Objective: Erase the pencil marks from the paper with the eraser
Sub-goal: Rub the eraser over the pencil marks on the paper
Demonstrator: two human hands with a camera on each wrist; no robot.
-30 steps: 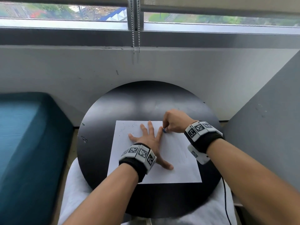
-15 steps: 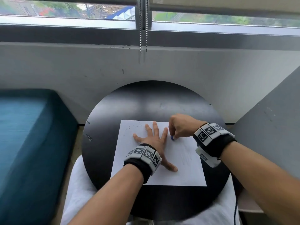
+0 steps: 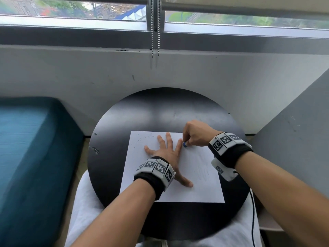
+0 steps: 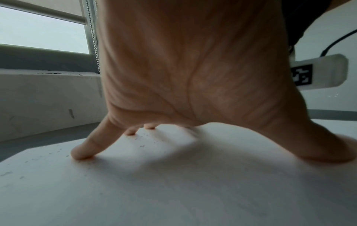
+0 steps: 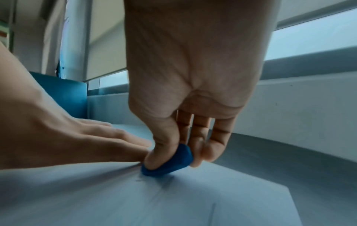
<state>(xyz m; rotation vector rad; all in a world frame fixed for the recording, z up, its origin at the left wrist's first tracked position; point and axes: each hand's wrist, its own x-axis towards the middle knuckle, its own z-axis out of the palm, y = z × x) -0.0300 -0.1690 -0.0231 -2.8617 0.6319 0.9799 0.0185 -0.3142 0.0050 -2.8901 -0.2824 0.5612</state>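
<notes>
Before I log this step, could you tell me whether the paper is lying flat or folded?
Flat: the paper lies spread on the table, left hand pressing it.

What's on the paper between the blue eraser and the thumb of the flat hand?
Only bare paper with faint pencil marks, seen in the head view, between the blue eraser and the left hand.

Left hand (image 3: pixel 166 151) splayed flat, right hand (image 3: pixel 196 133) pinching.
</notes>
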